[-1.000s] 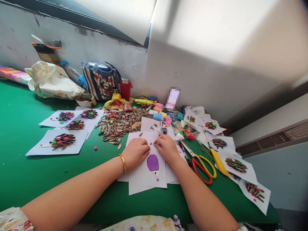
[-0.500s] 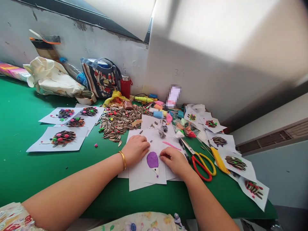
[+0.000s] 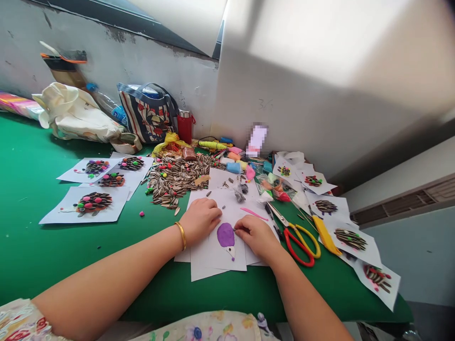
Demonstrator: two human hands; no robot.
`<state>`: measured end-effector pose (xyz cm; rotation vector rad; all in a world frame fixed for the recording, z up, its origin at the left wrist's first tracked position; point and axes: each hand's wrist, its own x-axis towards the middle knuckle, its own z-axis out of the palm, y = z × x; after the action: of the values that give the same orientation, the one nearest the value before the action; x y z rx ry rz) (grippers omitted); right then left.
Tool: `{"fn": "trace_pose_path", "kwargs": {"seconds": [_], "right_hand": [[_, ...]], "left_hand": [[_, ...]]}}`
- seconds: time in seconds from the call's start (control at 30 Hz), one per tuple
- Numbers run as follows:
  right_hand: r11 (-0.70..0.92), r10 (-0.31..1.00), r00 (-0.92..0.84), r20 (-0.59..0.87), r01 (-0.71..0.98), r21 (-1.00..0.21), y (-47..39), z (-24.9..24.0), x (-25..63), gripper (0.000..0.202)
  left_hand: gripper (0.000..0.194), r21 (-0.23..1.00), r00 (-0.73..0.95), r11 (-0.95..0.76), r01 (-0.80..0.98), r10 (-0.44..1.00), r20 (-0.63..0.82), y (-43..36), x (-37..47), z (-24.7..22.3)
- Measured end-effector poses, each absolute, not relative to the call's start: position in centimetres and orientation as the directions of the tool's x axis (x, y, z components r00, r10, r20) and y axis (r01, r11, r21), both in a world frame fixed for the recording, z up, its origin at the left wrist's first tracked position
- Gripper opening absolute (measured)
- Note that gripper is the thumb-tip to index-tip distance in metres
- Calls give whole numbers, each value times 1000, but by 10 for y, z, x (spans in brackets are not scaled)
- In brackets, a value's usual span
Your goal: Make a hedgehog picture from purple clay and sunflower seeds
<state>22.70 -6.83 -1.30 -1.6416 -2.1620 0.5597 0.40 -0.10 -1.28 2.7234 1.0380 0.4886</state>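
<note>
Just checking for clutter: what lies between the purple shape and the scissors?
In the head view, the right hand and a black pen lie between the purple shape and the scissors, with white paper beneath the hand.

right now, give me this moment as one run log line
left hand: resting on white paper | right hand: pinching small dark piece at edge of purple shape | nearby: striped seeds, scissors, pink strip
</note>
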Motion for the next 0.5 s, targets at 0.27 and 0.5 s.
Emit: {"fn": "trace_pose_path", "kwargs": {"seconds": [0.27, 0.5], "right_hand": [[251, 964, -261, 60, 803, -541, -70, -11, 227, 12], [321, 946, -294, 138, 783, -533, -88, -13, 235, 30]], "left_hand": [[13, 287, 703, -734, 615, 676, 223, -1, 4, -11], [13, 283, 704, -738, 613, 672, 230, -2, 3, -12]]}}
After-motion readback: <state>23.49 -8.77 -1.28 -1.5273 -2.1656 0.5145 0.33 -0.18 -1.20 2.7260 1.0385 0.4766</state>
